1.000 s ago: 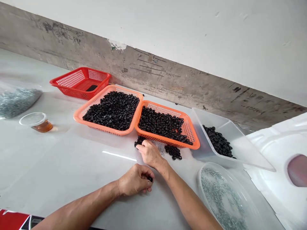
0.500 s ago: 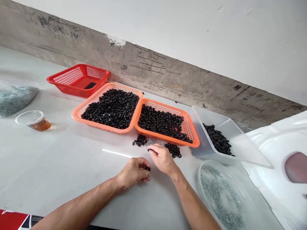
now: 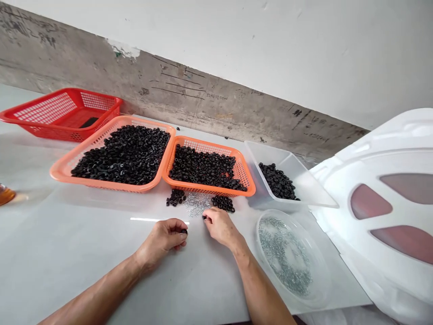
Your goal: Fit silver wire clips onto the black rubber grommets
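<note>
My left hand (image 3: 164,241) is closed, thumb and forefinger pinching a small black ring-shaped part (image 3: 183,231) just above the table. To its right, my right hand (image 3: 221,228) pinches a tiny black piece (image 3: 204,217) at its fingertips. Just beyond the right fingertips lies a scatter of small silvery pieces (image 3: 194,205). On the left of that scatter sits a little heap of small black pieces (image 3: 175,197). A heap of black rings (image 3: 223,203) lies on its right, behind my right hand. What the curled fingers of either hand cover is hidden.
Behind the heaps stand a large orange basket (image 3: 56,170) and a smaller orange basket (image 3: 250,185), both holding black parts. A red basket (image 3: 37,128) is at far left. On the right are a clear bin (image 3: 304,189), a round tub (image 3: 259,230) of silvery pieces and a white plastic shell (image 3: 358,167).
The view has swung to the right. My right hand has drawn back from over the silvery pieces, toward me and to their right. My left hand keeps its pinch on the black ring.
</note>
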`<state>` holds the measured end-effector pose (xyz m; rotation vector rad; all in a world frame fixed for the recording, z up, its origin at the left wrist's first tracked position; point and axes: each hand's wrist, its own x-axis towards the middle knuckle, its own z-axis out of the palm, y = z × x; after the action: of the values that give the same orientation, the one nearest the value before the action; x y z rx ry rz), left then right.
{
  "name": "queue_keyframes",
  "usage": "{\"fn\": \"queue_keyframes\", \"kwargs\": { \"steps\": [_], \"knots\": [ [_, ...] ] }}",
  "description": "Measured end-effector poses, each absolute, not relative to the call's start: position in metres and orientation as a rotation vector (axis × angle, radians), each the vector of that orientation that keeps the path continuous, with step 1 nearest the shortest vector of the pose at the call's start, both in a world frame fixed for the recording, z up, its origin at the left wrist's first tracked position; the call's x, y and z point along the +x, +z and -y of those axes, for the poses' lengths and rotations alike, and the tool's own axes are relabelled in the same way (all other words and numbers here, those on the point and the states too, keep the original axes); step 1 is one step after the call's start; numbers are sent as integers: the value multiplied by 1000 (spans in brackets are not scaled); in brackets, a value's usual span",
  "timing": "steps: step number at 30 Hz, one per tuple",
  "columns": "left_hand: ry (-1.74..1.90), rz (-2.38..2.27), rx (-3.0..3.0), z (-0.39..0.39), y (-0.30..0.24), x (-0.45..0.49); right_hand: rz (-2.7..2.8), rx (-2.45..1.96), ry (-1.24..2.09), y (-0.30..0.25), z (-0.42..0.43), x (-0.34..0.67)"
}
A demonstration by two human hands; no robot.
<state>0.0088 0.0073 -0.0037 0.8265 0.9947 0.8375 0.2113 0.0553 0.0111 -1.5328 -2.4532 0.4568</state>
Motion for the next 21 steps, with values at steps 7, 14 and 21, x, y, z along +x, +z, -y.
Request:
{"fn": "queue_keyframes", "kwargs": {
  "steps": [7, 14, 21],
  "knots": [
    [804, -987, 849, -8, -2, 8, 2300, -1829, 329, 15, -63, 232],
    [796, -1004, 869, -7, 0, 8, 2404, -2005, 124, 7, -63, 217],
    [805, -995, 875, -7, -5, 8, 2477, -1865, 152, 2, -60, 207]
  ]
}}
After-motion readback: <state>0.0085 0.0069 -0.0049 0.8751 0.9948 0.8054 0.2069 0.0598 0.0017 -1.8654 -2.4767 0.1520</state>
